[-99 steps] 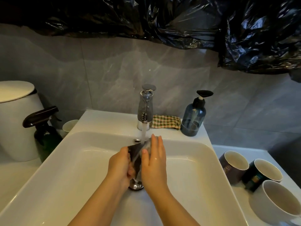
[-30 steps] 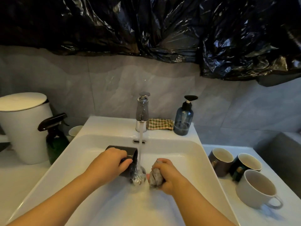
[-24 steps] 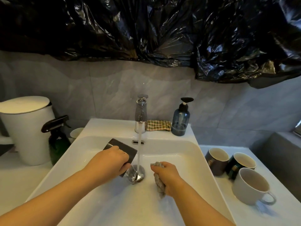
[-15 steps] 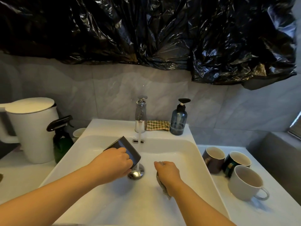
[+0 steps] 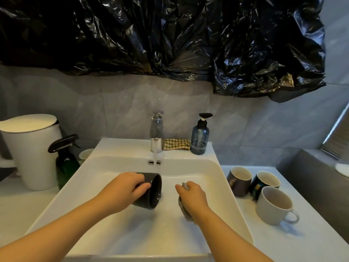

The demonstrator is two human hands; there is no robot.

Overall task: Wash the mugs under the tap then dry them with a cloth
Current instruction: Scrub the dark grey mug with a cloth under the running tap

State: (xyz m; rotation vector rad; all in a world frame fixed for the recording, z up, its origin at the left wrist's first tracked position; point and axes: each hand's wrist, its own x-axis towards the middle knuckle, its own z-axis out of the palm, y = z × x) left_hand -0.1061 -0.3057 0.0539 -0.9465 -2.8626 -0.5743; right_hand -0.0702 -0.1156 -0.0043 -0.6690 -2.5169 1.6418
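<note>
Head view: how do the two hands sit?
Apart, both low in the white sink (image 5: 229, 188). The left hand (image 5: 124, 188) comes in from the left, fingers curled over the wall of the dark mug (image 5: 154, 191). The right hand (image 5: 191, 193) is fisted round a wadded grey rag (image 5: 184, 209), knuckles up, just right of the mug and not touching it.

And the mug itself?
On its side over the middle of the basin, mouth facing the right hand. Water (image 5: 155, 157) runs from the tap (image 5: 156, 133) down towards its rim; I cannot tell whether it strikes the mug.

What else is around?
A checked cloth (image 5: 176, 144) lies folded between the tap and a blue soap bottle (image 5: 200, 137). On the counter to the right, a brown mug (image 5: 238, 180), a dark green mug (image 5: 264, 183) and a white mug (image 5: 273, 205) sit close together. On the left stand a green spray bottle (image 5: 65, 161) and a white bin (image 5: 32, 152). Black plastic sheeting (image 5: 170, 35) hangs above.

Any change from half a second ago?
The mug was tipped mouth-down beside the drain then; it has since swung round, and now hides the drain. The rag hand has barely shifted.
</note>
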